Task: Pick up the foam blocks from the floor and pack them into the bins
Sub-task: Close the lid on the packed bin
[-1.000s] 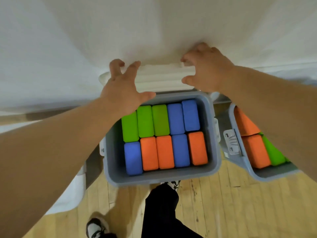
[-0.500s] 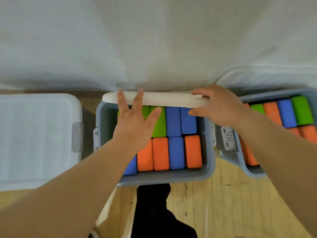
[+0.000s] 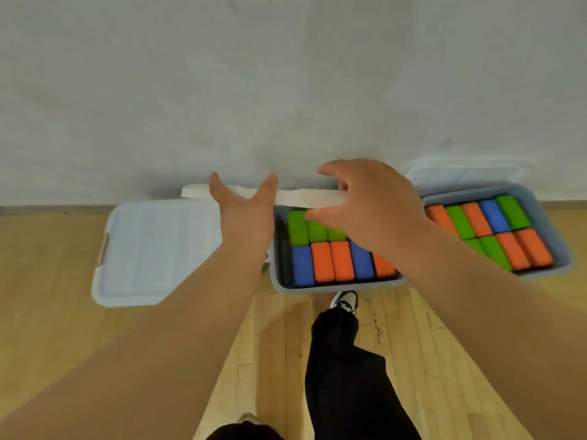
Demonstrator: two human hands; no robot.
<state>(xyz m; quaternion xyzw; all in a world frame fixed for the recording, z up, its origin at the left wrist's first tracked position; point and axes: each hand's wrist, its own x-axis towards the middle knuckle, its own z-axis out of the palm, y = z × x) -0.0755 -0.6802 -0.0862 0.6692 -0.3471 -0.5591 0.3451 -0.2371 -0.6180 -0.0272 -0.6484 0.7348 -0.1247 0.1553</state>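
Head view: middle bin (image 3: 336, 286) is grey, sits on the wood floor (image 3: 95, 328) against the white wall (image 3: 286, 90), and is packed full. The foam blocks (image 3: 322, 262) in it are rounded rectangles in two tight rows: green at the back, then blue, orange, orange, blue, orange in front.

A white lid (image 3: 308, 196), seen edge-on, is at the middle bin's back rim. The right hand (image 3: 371, 211) grips the lid, fingers over the top and thumb underneath. The left hand (image 3: 244, 214) is at the lid's left end with its fingers straight and spread; contact is unclear.

Right of the middle bin is a second bin (image 3: 470, 191), also full of green, orange and blue blocks. To the left is a closed bin (image 3: 152, 249) with a white top. In front of it are a black trouser leg (image 3: 343, 360) and a shoe (image 3: 344, 301).
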